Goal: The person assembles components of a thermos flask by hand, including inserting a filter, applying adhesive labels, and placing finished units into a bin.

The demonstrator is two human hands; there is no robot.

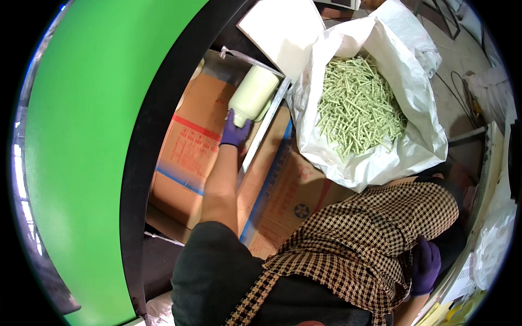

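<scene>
Left grip curls around a pale container, near closed.

The left carton, left of the frame's centre, bears a red stripe with a row of small boxed signs just under it and lines of red print below those. Above the stripe stands a short red mark. On the right carton, at lower centre, a blue stripe carries a row of characters, with red print beside it and a round dark emblem near that. Most of this lettering is too small or blurred to make out clearly.
</scene>
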